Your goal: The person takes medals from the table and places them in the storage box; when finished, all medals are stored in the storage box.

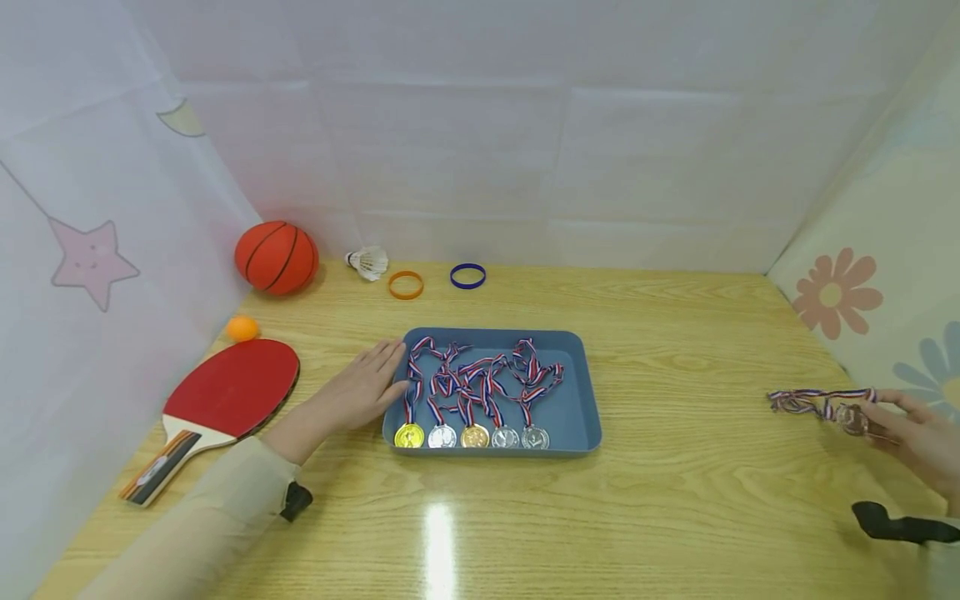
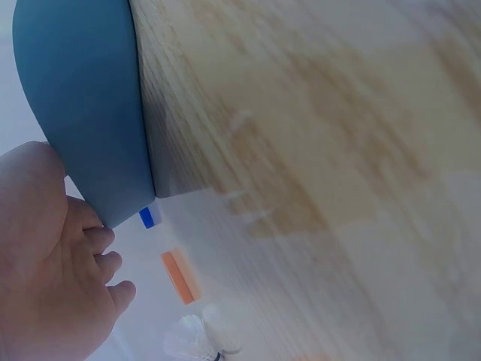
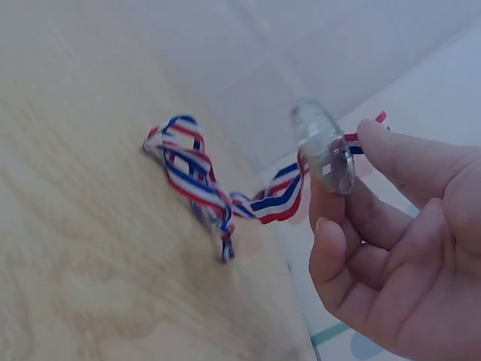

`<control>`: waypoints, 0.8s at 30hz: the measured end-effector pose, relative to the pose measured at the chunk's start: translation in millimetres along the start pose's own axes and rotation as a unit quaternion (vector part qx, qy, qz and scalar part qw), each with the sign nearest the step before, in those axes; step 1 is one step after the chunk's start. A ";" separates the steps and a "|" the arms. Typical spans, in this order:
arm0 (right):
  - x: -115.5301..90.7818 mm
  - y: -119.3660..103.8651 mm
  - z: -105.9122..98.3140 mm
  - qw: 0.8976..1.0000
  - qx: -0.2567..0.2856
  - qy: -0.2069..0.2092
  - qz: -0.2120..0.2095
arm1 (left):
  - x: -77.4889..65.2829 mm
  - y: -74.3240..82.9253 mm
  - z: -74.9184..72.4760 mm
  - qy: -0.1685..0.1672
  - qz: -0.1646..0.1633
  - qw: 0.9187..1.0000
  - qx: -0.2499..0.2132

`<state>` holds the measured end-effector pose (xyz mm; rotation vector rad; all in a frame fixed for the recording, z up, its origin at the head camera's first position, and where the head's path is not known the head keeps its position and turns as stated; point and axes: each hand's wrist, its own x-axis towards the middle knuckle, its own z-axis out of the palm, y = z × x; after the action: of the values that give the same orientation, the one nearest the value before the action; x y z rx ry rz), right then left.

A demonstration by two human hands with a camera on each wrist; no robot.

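Observation:
My left hand point(image 1: 365, 387) rests against the left rim of a blue-grey tray point(image 1: 581, 408), its fingers straight along the side. In the left wrist view the tray's outer wall point(image 2: 86, 98) stands beside the palm. Several medals lie in a row along the tray's near edge: a gold one point(image 1: 408, 436) at the left, silver ones and a bronze-gold one point(image 1: 475, 436) beside it. Their striped ribbons point(image 1: 465, 379) tangle behind them. Far to the right, my right hand point(image 1: 911, 433) pinches another medal point(image 3: 325, 147) between thumb and fingers; its red, white and blue ribbon point(image 3: 195, 173) trails leftward.
Left of the tray lie a red table tennis bat point(image 1: 232, 387) and an orange ball point(image 1: 242, 328). Behind are a small basketball point(image 1: 277, 258), a shuttlecock point(image 1: 369, 262), an orange wristband point(image 1: 406, 295) and a blue wristband point(image 1: 468, 285). Cloth walls point(image 1: 450, 167) border the wooden table point(image 1: 675, 350).

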<state>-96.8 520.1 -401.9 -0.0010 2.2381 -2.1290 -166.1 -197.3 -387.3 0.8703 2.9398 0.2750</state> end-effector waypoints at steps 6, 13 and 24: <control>25.9 25.6 -30.7 0.995 0.075 0.026 -0.057 | -0.2 -0.3 -0.1 0.001 0.001 1.000 0.003; 56.0 40.8 -50.6 0.979 0.145 0.054 -0.133 | -0.1 0.3 -0.9 -0.001 0.000 1.000 0.003; 45.8 -68.8 59.2 0.981 0.145 0.020 -0.123 | 0.3 0.8 -1.5 -0.002 0.000 1.000 0.003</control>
<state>-142.7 455.8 -337.9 -0.2383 2.0152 -2.5877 -166.1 -196.7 -385.7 0.8700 2.9388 0.2651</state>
